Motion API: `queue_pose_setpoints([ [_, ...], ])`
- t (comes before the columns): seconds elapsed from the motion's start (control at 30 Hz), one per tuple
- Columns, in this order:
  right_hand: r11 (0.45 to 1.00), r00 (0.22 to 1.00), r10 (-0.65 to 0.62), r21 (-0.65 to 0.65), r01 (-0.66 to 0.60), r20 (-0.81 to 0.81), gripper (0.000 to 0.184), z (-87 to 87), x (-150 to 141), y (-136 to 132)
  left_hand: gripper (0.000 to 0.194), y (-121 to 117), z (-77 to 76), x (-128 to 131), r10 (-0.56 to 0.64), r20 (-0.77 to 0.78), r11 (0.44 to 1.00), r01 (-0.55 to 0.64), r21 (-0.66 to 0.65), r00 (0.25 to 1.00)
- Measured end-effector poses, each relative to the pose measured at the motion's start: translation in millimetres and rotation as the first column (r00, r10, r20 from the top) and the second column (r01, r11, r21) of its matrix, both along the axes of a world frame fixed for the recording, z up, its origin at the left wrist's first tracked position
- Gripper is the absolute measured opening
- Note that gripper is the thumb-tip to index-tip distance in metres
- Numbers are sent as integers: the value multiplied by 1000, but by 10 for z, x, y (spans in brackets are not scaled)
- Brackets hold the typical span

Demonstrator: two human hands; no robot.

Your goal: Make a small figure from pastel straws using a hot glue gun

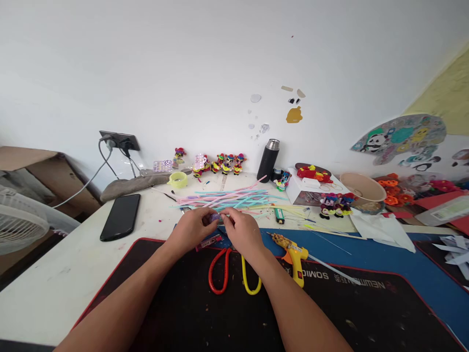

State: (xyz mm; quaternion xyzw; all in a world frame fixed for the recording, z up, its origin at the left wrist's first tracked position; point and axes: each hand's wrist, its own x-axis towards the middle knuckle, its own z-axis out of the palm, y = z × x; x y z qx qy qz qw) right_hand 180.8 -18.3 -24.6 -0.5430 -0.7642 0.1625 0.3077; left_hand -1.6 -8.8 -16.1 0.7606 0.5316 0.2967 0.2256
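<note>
My left hand (193, 227) is closed, pinching a small purple piece (214, 216) whose kind I cannot make out. Fingers of my right hand (243, 231) are pinched at the same piece, partly hiding it. Just beyond both hands lies a loose pile of pastel pipe cleaners (234, 198) in pink, blue and purple. Below them on the mat is a pair of scissors with one red handle loop (210, 278) and one yellow loop; the blades are hidden. Right of my right hand rests a yellow glue gun (298, 264) with a glue stick in its back.
A dark desk mat (205, 318) covers the front. Around it are a phone (120, 217), yellow tape (178, 180), a black thermos (268, 160), a green lighter (279, 215), several fuzzy figures (227, 164), a white box (311, 193) and a bowl (362, 186). A fan (22, 220) stands at left.
</note>
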Motion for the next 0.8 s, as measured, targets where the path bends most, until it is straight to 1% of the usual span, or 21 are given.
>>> queue_pose_setpoints([
  [0.2,1000,1000,-6,-22,7,20,20,29,14,7,23,-27,34,19,-33,-35,999,35,36,999],
  [0.47,999,1000,5,-33,-4,28,20,28,24,8,25,-34,52,14,-56,-93,998,56,3,994],
  [0.7,1000,997,-4,-16,3,-73,21,38,15,4,23,-10,11,0,-44,-76,998,47,30,996],
  [0.8,999,981,-32,-32,26,-191,23,3,-10,0,27,25,-29,-18,-23,-55,999,25,32,998],
])
